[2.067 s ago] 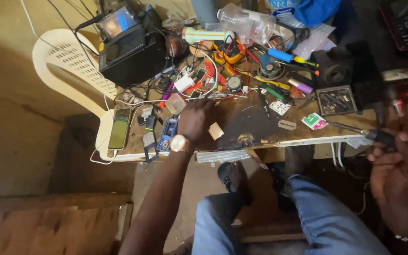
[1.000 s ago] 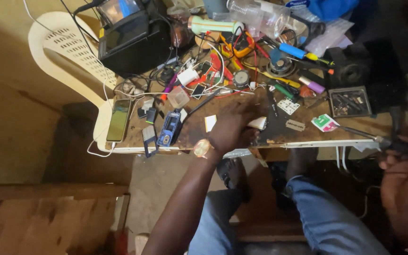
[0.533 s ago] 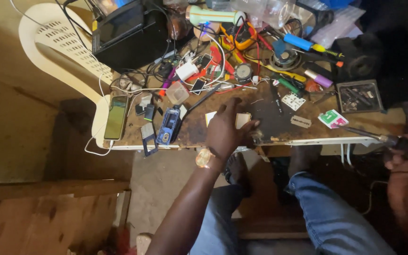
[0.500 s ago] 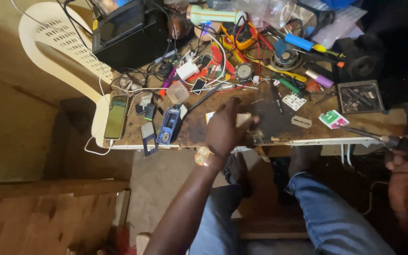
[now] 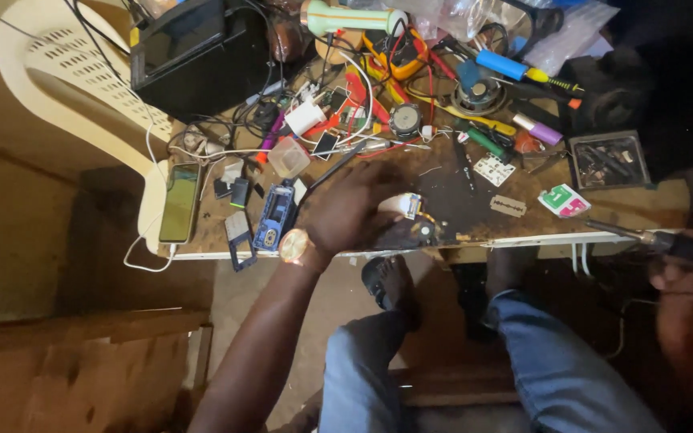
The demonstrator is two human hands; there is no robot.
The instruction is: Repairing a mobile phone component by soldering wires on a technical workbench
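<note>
On cluttered wooden workbench, left hand pressing small circuit board, dim room

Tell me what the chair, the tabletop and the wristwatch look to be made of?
Chair: cream moulded plastic, judging by its perforated back. Tabletop: worn brown wood or board, scuffed, pale edge. Wristwatch on the left hand: shiny gold-toned, probably metal.

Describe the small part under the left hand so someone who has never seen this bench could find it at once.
Start at the cluttered wooden table and follow its near edge to the left hand with a gold wristwatch. Under its fingertips lies a small circuit board, pale with a blue and yellow spot. It sits on the dark scorched patch, apart from the razor blade further right.
</note>
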